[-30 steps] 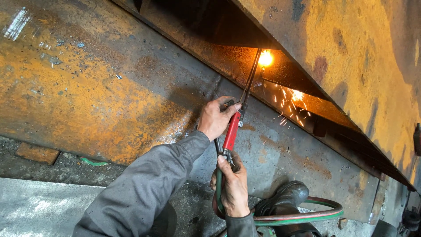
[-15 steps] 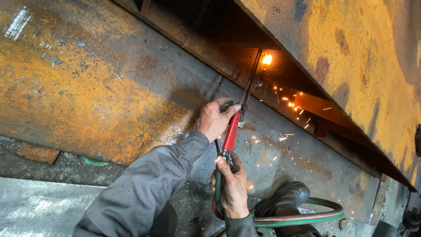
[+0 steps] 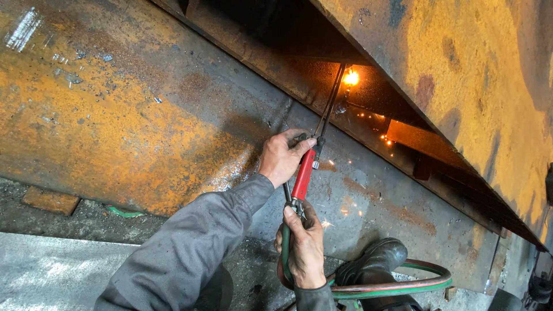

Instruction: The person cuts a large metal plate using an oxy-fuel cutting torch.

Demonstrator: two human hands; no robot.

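Under you, along the bottom of the frame, runs a dark, gritty concrete floor (image 3: 86, 222) with a paler, smoother grey strip (image 3: 52, 270) at the lower left. On it, at the left edge, you see a flat rusty brown slab of metal (image 3: 50, 200) lying just beside the foot of the big rusted orange steel plate (image 3: 115, 115), which rises from the floor across the upper left. A small green scrap (image 3: 124, 212) lies a little to the right of the slab. At the lower right, looped green and red hoses (image 3: 403, 283) rest on the floor, curving around your black leather boot (image 3: 374, 262).
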